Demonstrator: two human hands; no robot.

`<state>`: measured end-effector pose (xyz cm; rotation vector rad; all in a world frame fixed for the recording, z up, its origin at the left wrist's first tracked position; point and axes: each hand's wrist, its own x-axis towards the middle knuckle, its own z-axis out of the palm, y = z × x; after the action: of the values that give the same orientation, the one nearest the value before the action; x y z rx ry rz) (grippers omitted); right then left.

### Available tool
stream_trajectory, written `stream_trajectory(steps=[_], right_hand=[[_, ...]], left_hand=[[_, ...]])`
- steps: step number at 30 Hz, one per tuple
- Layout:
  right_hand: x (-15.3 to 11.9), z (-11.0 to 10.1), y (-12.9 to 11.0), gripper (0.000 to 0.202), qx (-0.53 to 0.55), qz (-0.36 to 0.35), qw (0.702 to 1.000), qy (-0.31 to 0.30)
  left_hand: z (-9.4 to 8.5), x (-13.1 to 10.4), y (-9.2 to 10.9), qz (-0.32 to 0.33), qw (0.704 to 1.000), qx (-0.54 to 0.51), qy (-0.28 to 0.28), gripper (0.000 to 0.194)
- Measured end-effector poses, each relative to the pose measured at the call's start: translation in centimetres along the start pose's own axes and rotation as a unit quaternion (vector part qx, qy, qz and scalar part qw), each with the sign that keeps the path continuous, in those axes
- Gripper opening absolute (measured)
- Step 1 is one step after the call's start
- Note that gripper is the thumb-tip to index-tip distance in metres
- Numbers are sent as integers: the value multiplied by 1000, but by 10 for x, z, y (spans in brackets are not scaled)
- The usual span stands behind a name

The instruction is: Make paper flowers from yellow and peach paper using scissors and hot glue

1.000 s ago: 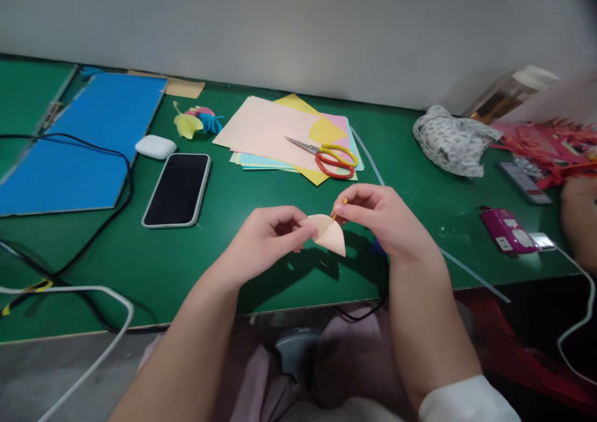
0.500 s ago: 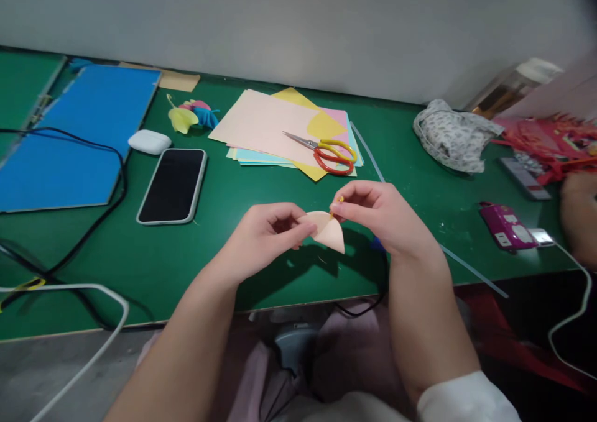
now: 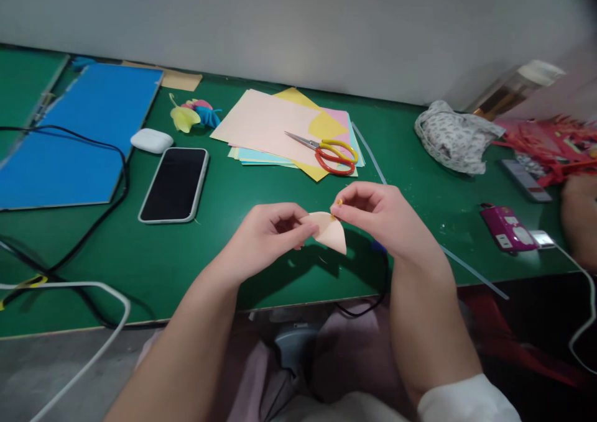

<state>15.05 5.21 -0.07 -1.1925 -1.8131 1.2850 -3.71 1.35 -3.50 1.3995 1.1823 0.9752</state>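
My left hand (image 3: 273, 232) pinches the left corner of a small peach paper piece (image 3: 332, 233) shaped like a half circle. My right hand (image 3: 380, 214) grips its upper right corner, with a tiny yellow tip (image 3: 339, 202) showing between thumb and forefinger. Both hands hover just above the near part of the green table (image 3: 224, 223). Behind them lie red and yellow scissors (image 3: 333, 155) on a stack of coloured paper sheets (image 3: 275, 130).
A phone (image 3: 175, 184) and white earbud case (image 3: 152, 140) lie left, beside a blue board (image 3: 79, 130) and black cable (image 3: 107, 192). Small paper flowers (image 3: 191, 114) sit behind. Right: patterned cloth (image 3: 454, 137), purple device (image 3: 506, 229), red clutter (image 3: 550, 142), another person's hand (image 3: 581, 214).
Both hands hold the same grip on the peach paper piece; they have barely shifted. The view moved slightly.
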Motion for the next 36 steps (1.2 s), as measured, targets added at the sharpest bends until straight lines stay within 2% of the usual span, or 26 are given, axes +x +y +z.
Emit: stream_trajectory(steps=[18, 36], right_hand=[[-2, 2, -5, 9, -54, -5, 998, 13], [-2, 4, -5, 9, -48, 2, 999, -4]], left_hand=[[0, 1, -1, 0, 1000, 5, -5, 19], [0, 1, 1, -6, 999, 33, -19, 22]])
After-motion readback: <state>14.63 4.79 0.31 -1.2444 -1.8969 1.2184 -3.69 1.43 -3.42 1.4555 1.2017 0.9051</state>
